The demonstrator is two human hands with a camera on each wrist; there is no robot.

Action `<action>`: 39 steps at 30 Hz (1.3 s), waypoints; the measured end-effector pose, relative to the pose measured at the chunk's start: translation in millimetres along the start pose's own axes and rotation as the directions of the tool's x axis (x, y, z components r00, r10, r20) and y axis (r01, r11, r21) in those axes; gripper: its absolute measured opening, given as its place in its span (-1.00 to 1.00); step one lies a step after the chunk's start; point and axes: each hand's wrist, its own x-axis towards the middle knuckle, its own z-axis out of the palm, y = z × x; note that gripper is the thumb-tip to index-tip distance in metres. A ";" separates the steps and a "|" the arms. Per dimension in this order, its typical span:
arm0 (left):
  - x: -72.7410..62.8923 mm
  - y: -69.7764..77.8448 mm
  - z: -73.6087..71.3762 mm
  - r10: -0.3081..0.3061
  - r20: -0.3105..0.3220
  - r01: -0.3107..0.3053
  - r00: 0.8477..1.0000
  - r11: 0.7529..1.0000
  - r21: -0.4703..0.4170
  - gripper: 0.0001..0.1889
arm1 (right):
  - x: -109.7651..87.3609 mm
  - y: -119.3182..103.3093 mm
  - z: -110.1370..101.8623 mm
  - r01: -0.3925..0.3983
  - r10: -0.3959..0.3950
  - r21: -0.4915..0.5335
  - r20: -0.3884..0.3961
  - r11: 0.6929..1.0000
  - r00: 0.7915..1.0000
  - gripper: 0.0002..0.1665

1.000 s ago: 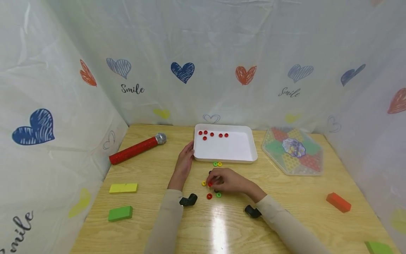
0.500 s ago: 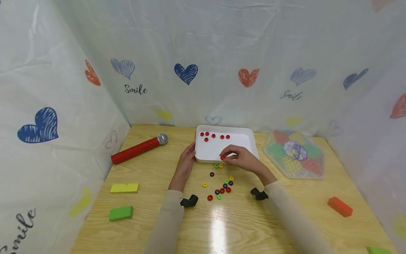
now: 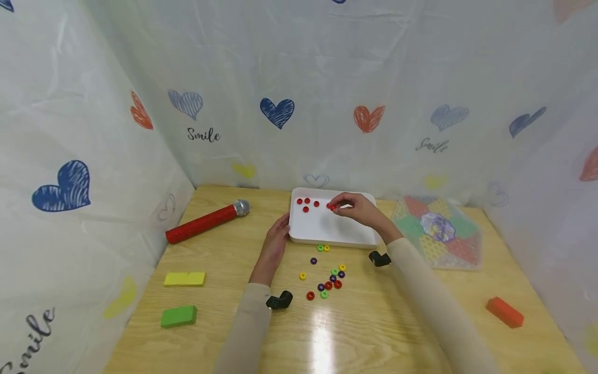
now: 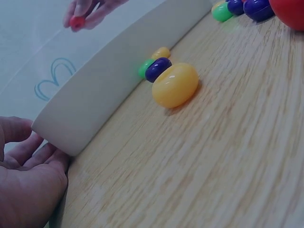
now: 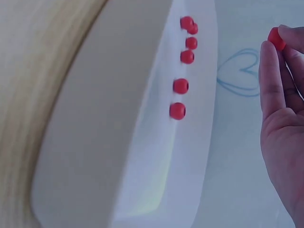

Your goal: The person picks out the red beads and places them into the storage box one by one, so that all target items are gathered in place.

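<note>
My right hand (image 3: 357, 210) pinches a red bead (image 5: 275, 39) between thumb and fingertips, above the white tray (image 3: 336, 231). Several other red beads (image 5: 180, 86) lie in the tray toward its far side. At the tray's near left corner my left hand (image 3: 274, 240) grips the edge, its thumb by the rim and its fingers against the outer wall in the left wrist view. On the table in front of the tray lie loose beads: a yellow bead (image 4: 175, 85), a purple bead (image 3: 313, 261), a green bead (image 3: 324, 294) and a red bead (image 3: 310, 295), among several more.
A hexagonal bead box (image 3: 439, 231) lies right of the tray. A red toy microphone (image 3: 205, 222) rests at the left, with a yellow block (image 3: 184, 279) and a green block (image 3: 179, 316) nearer. An orange-red block (image 3: 505, 312) is at the right. Printed curtains stand behind.
My right hand has carried a red bead from the loose group on the table forward, over the tray to its far part. The left hand stays at the tray's corner; the view shifts slightly.
</note>
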 end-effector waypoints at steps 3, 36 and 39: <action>-0.5 -2.1 -1.3 -0.006 0.000 0.006 1.000 1.000 -0.005 -0.51 | 13.5 4.0 -2.6 -0.023 0.024 -0.012 0.007 1.000 1.000 -0.65; -2.4 -6.4 -2.8 0.013 0.037 -0.014 0.999 1.000 0.016 -0.50 | 87.1 34.2 13.1 0.010 0.039 -0.240 0.200 0.971 0.979 -0.78; -3.0 -5.7 -2.4 0.017 0.040 -0.018 0.999 1.000 0.018 -0.50 | 87.8 34.7 15.7 0.016 0.041 -0.265 0.207 0.964 0.977 -0.79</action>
